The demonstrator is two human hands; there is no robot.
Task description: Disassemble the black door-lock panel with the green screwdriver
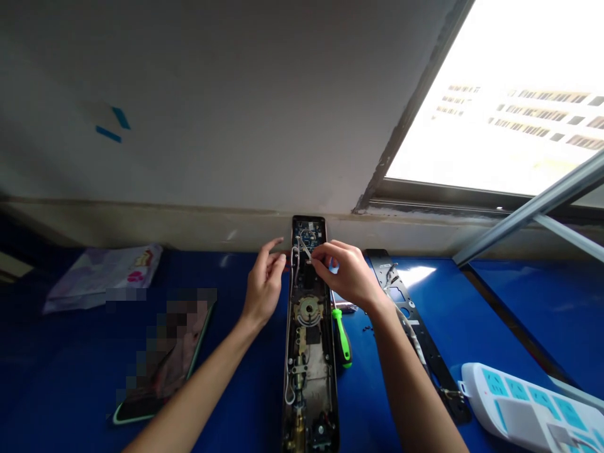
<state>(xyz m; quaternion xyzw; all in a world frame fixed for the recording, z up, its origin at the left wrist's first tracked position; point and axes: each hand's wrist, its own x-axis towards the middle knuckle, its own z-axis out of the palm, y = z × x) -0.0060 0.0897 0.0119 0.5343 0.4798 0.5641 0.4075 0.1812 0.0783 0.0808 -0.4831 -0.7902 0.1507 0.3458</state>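
A long opened door-lock body [309, 340] lies lengthwise on the blue table [236, 390], its circuit board and brass parts showing. My left hand [265, 284] rests against its left edge near the far end, fingers curled and loosely apart, holding nothing I can make out. My right hand [346, 274] hovers over the lock's upper part, thumb and fingers pinched on a thin white wire or strip [303, 247] that runs toward the circuit board.
A green-handled screwdriver [342, 340] lies just right of the lock. Further right lie a black metal plate [415, 327] and a white-and-blue power strip [528, 409]. A phone [160, 358] and a plastic bag [104, 274] sit at the left. Wall and window stand behind.
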